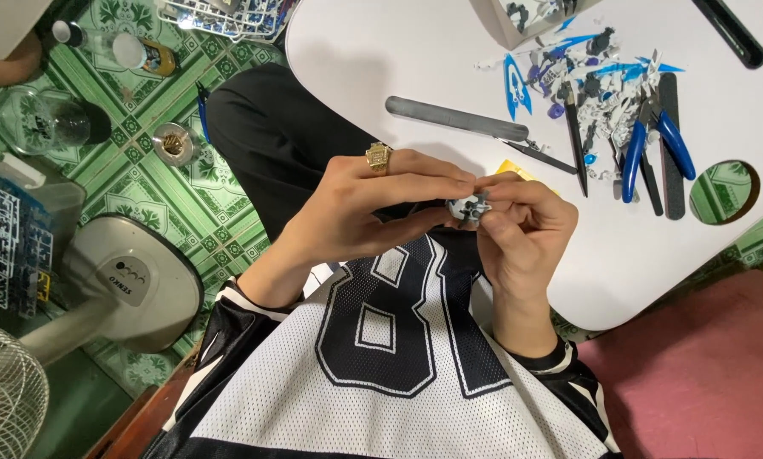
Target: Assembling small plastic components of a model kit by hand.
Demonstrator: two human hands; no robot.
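Observation:
My left hand, wearing a gold ring, and my right hand meet above my lap, just in front of the white table's near edge. Between their fingertips they pinch a small white and grey plastic model part. Both hands grip it; fingers hide most of it. A yellow scrap shows just behind my right fingers.
On the table lie a long grey file, tweezers, blue-handled nippers, black sticks and a heap of blue, white and grey model parts. On the green tiled floor at left stand a fan base, bottles, a glass and parts frames.

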